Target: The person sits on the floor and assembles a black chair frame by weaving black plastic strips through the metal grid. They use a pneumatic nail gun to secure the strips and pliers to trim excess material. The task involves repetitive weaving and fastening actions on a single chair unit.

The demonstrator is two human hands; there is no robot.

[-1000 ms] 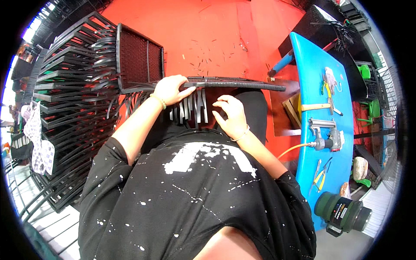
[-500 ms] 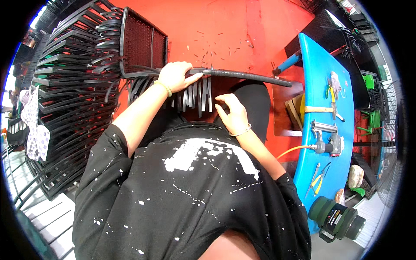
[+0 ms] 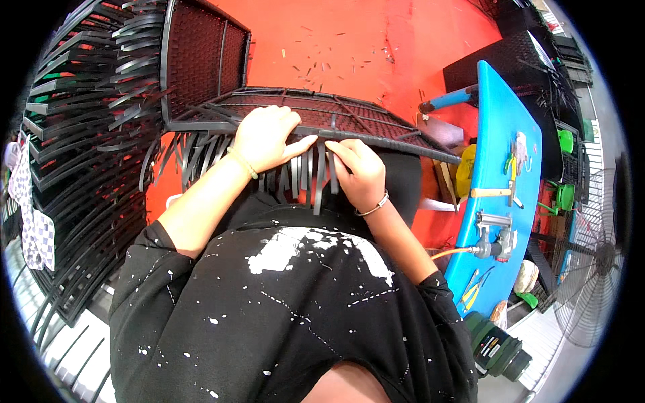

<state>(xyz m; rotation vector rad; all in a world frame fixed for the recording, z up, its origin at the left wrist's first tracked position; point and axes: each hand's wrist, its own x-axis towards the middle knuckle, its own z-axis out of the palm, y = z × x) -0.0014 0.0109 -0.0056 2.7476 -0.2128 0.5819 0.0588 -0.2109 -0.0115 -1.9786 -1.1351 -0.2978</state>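
Across my lap lies a black woven furniture frame [image 3: 316,107], its reddish-lit inner face and cross bars turned up. My left hand [image 3: 265,138] is closed over its near edge, fingers on top and thumb pointing right. Loose flat black strips [image 3: 295,178] hang down from that edge over my legs. Just right of the left thumb, my right hand [image 3: 361,173] is closed, with thumb and forefinger pinching one black strip [image 3: 332,176] close to the edge. The underside of the frame is hidden.
On the right, a blue table [image 3: 500,154] holds a hammer [image 3: 494,193], yellow-handled pliers [image 3: 472,295] and an air tool [image 3: 496,242] with an orange hose. Frames with strips [image 3: 74,168] are stacked at left. A green jug [image 3: 496,346] stands lower right; a fan [image 3: 591,282] is beyond.
The frame has tilted, so its woven inner face now shows. My right hand has moved up to the edge and taken hold of a strip. The left hand stays on the edge.
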